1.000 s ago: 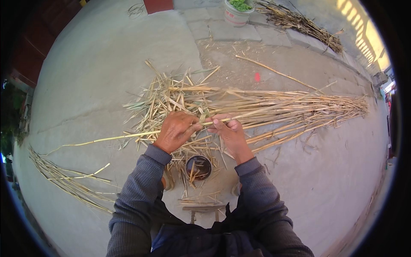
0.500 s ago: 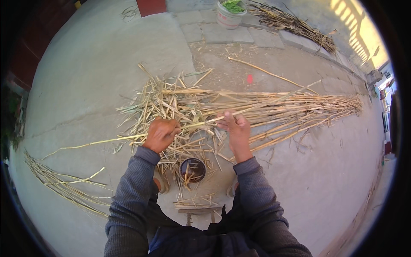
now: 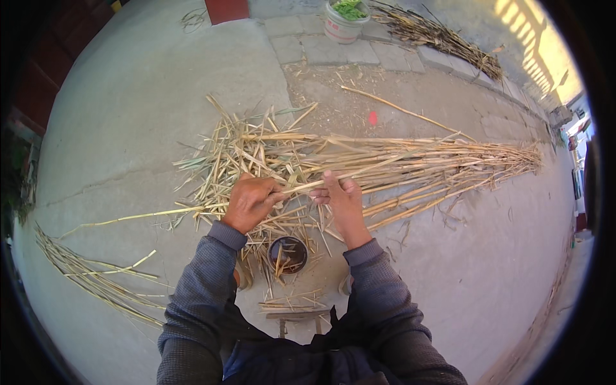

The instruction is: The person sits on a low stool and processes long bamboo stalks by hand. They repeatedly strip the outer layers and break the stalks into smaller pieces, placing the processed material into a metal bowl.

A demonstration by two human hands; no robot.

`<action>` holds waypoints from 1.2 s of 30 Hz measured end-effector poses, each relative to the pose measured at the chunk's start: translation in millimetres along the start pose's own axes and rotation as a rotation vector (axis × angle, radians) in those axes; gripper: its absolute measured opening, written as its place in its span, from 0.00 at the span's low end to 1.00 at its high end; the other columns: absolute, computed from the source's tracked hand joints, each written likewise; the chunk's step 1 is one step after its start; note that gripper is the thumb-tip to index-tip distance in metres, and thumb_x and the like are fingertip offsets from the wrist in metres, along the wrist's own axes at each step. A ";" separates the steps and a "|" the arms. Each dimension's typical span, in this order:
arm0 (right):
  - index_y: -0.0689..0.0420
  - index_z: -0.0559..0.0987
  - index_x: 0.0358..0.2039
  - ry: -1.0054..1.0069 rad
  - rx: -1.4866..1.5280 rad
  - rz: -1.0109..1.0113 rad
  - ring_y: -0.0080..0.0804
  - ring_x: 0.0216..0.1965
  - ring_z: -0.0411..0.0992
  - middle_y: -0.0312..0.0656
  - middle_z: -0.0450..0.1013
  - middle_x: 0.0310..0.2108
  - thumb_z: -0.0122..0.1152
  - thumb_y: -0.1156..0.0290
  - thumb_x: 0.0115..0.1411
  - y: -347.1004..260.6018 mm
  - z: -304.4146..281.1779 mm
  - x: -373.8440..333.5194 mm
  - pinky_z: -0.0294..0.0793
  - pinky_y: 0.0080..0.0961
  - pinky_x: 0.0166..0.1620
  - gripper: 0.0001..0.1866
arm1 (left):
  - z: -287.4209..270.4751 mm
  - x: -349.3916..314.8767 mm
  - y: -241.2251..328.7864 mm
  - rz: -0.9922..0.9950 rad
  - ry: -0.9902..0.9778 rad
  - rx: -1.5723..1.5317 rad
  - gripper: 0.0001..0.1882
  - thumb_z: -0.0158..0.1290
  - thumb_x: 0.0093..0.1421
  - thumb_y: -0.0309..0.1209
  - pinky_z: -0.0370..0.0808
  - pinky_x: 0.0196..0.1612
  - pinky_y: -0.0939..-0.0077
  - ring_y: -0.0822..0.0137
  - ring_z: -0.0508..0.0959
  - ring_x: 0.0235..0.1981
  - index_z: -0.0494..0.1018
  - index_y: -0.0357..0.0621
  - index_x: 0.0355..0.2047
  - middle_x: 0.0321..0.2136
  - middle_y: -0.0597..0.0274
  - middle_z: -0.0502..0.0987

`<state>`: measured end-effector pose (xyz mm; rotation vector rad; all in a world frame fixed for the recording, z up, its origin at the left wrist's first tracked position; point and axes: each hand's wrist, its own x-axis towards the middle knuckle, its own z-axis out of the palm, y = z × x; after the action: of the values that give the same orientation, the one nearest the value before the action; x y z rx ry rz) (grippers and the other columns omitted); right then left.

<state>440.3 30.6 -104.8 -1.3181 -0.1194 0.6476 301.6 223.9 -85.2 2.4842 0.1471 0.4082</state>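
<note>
My left hand (image 3: 252, 203) is closed round a long, thin dry stalk (image 3: 298, 188), its fingers wrapped over it. The stalk's thin end trails left toward the ground, while its other part runs up to the right over the pile. My right hand (image 3: 342, 204) holds the same stalk a short way to the right, thumb raised and fingers curled beneath it. Under and beyond both hands lies a heap of short husk and stalk pieces (image 3: 224, 151). A bundle of long straw-coloured stalks (image 3: 443, 160) fans out to the right.
Between my feet stands a dark round pot (image 3: 296, 264) with bits of stalk in it. A small low stool (image 3: 298, 315) is nearer me. Thin stalks (image 3: 96, 276) lie at the left. Farther off are a white bucket (image 3: 343, 31) with greens and a brushwood pile (image 3: 443, 38).
My left hand has shifted right along with the stalk, and my right hand has come slightly left, so the two are closer together. The stalk's trailing left end has moved a little right.
</note>
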 end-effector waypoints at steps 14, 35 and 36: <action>0.67 0.80 0.41 -0.180 -0.196 0.100 0.30 0.30 0.82 0.45 0.82 0.31 0.62 0.61 0.73 -30.0 -46.9 12.2 0.82 0.23 0.33 0.17 | -16.1 -26.1 -45.4 -0.278 -0.208 -0.274 0.11 0.69 0.58 0.30 0.79 0.39 0.71 0.67 0.82 0.30 0.81 0.38 0.37 0.27 0.59 0.83; 0.57 0.82 0.41 -0.240 -1.205 -0.524 0.52 0.34 0.79 0.50 0.78 0.30 0.66 0.71 0.59 6.0 -47.9 11.7 0.78 0.41 0.39 0.10 | -25.9 -15.4 -40.0 -0.450 -0.162 -0.718 0.09 0.65 0.67 0.32 0.74 0.34 0.82 0.82 0.75 0.29 0.80 0.39 0.37 0.29 0.71 0.81; 0.57 0.82 0.42 -0.208 -1.150 -0.552 0.50 0.34 0.80 0.49 0.79 0.31 0.67 0.70 0.60 5.5 -47.8 12.0 0.78 0.40 0.39 0.10 | -26.6 -15.8 -41.3 -0.438 -0.141 -0.711 0.09 0.65 0.67 0.32 0.74 0.34 0.82 0.82 0.75 0.29 0.80 0.39 0.36 0.29 0.71 0.81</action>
<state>468.9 -3.8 -126.2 -2.1713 -1.1140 0.1932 277.7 268.9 -93.2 1.7091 0.4021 0.0701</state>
